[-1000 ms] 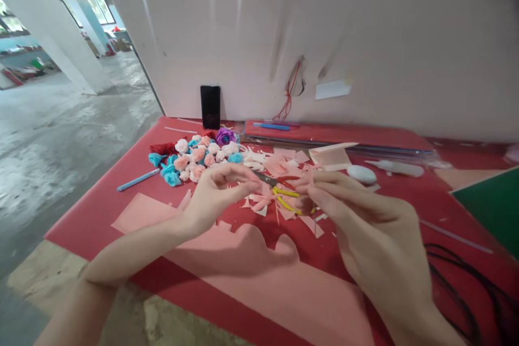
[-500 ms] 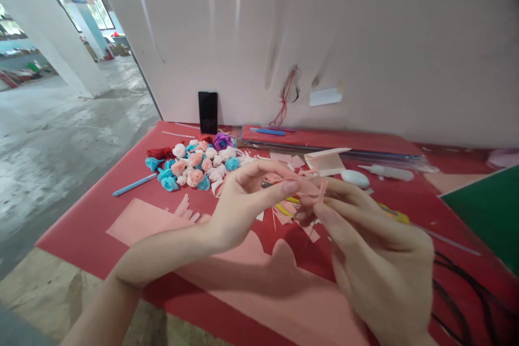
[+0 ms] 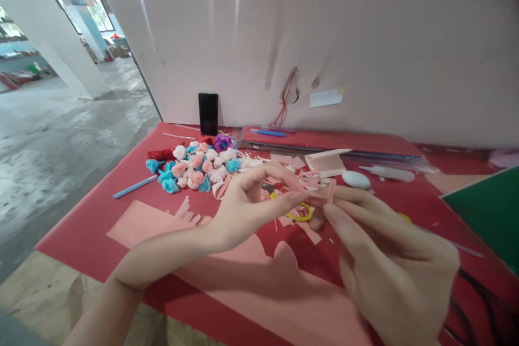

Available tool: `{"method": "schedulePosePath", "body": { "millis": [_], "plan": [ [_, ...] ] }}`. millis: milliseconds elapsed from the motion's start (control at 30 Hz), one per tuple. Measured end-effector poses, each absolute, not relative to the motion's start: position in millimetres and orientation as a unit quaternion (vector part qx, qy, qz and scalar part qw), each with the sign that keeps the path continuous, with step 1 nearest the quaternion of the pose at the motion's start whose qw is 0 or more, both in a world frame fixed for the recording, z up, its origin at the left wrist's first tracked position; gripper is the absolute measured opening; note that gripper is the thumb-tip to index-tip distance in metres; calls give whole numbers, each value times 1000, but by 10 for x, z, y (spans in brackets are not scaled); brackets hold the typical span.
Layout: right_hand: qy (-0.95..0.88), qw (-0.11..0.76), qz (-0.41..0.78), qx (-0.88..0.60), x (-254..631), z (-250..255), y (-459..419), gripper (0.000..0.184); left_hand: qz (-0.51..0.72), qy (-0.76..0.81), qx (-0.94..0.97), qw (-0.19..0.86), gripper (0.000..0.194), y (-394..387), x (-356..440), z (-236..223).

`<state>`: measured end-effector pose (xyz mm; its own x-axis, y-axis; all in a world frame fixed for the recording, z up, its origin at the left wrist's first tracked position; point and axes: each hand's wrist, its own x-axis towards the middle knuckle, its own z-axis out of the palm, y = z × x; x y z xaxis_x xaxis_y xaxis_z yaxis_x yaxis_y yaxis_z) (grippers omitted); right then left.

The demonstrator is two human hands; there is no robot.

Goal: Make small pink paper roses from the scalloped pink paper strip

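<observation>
Both hands pinch one small pink paper strip [image 3: 331,191] above the table. My left hand [image 3: 251,211] has thumb and forefinger closed on its left end, where the strip is mostly hidden by the fingertips. At the other end, the thumb and fingers of my right hand [image 3: 389,254] grip a narrow upright fold of it. Beneath the hands lie yellow-handled scissors [image 3: 300,213] among pink paper scraps [image 3: 310,233]. A large pink paper sheet [image 3: 259,292] is spread under my left wrist.
Paper roses [image 3: 197,178] in pink, white, blue and purple are heaped at the left. Behind them a black phone [image 3: 208,113] leans on the white board. A light blue pen [image 3: 135,186], a glue bottle [image 3: 387,173], a white oval object [image 3: 356,179] and a green board [image 3: 486,211] surround the work.
My right hand has shifted right and slightly down, drawing away from the left with the strip between them. More of the scissors' yellow handle shows. My left hand has barely moved.
</observation>
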<state>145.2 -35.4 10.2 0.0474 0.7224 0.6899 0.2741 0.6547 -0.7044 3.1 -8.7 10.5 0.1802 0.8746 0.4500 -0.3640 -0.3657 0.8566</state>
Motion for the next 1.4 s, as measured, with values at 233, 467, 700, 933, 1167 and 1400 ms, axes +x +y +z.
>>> {"method": "schedulePosePath", "body": {
  "millis": [233,467,700,933,1167,1400],
  "plan": [
    [-706,583,105,-387,1417,103,-343,19,502,267,729,381,13,-23,-181,261],
    [-745,545,56,-381,1428,82,-358,19,420,266,811,308,8,0,-326,387],
    [-717,564,73,-403,1389,97,-382,21,476,308,764,309,9,8,-318,360],
    [-695,580,105,-413,1342,56,-389,19,589,291,578,485,6,-16,-121,221],
    [-683,610,107,-388,1312,58,-396,19,575,254,502,593,7,-154,-23,164],
    [-671,616,148,-386,1339,27,-398,22,622,319,551,456,7,-152,-28,192]
  ]
}}
